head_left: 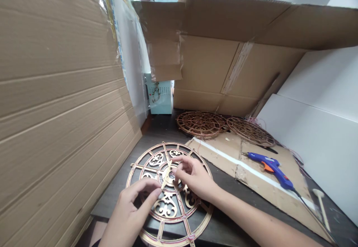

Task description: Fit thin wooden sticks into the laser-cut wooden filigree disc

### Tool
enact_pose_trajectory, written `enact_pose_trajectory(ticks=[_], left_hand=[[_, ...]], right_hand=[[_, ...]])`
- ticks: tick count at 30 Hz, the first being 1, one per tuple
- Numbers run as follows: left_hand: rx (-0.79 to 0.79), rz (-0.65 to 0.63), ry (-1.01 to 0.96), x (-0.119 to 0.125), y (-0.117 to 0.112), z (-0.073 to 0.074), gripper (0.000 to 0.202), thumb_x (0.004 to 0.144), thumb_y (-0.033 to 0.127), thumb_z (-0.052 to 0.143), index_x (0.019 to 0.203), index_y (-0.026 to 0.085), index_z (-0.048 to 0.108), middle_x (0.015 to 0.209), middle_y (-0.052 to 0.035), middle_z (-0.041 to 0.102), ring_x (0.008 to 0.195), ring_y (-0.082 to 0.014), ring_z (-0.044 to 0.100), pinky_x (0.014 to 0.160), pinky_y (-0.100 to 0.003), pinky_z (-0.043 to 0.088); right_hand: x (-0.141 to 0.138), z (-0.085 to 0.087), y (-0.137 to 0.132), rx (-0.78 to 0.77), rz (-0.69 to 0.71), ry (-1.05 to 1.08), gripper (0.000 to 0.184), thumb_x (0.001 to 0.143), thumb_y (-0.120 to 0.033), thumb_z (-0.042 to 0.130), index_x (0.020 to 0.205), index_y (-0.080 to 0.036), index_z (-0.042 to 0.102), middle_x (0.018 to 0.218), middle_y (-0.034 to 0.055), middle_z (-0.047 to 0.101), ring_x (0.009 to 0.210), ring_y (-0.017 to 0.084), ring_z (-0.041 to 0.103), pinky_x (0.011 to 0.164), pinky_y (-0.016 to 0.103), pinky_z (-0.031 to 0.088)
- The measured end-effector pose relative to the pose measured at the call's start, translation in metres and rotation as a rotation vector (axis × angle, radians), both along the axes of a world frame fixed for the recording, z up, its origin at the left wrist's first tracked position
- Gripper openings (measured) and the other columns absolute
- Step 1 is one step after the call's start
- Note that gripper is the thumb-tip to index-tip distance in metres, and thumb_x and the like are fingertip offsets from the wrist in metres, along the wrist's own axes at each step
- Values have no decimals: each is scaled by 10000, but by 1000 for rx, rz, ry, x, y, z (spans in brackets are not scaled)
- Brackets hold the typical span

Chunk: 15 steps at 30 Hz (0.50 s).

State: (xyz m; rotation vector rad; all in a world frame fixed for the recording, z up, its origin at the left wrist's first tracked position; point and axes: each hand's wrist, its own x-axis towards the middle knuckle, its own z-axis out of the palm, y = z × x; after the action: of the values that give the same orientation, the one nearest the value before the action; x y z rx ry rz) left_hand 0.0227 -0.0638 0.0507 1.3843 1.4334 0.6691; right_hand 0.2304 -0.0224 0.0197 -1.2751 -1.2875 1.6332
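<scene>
A round gold openwork panel (167, 220) with scroll cut-outs and pinkish-red wire along its ribs lies on the dark table, partly past the front edge. Above its centre, a narrow gold strip (166, 175) slants between my hands. My left hand (132, 206) pinches the lower end of the strip between thumb and forefinger. At the upper end, my right hand (197, 178) has its forefinger and thumb closed on the strip, its other fingers curled over the panel. Both hands hide parts of the panel.
Right of the panel, a blue glue gun (271, 167) with an orange trigger rests on a flat cardboard sheet (220, 161). Behind are two brown openwork discs (200, 123). A mallet-like tool (322, 206) lies far right. Cardboard walls (56, 101) enclose the table (112, 198).
</scene>
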Motion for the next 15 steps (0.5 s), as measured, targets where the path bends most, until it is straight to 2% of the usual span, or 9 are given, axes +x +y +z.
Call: enact_pose_trajectory(ticks=[6,12,15], left_hand=[[-8,-25,-13,-1,-1,0,279,887,527,618,872,256,679,913,10,704,913,-154,645,850,-211,476],[46,29,6,-3,-3,-10,298,843,527,672,981,266,710,1060,-19,717,980,-175,668,900,-232,502],[54,6,19,-3,-2,-12,270,863,514,651,962,268,702,1020,-5,719,960,-163,667,890,-222,503]], right_hand=[[0,-1,0,10,-4,-24,331,872,-318,652,1153,-145,622,698,-17,650,607,132,581,593,259,449],[0,-2,0,-6,-10,-14,364,866,-312,647,1183,-138,609,710,-11,651,611,138,594,595,263,461],[0,-3,-1,1,-9,-11,371,863,-309,648,1189,-137,611,707,-15,645,603,133,588,588,259,459]])
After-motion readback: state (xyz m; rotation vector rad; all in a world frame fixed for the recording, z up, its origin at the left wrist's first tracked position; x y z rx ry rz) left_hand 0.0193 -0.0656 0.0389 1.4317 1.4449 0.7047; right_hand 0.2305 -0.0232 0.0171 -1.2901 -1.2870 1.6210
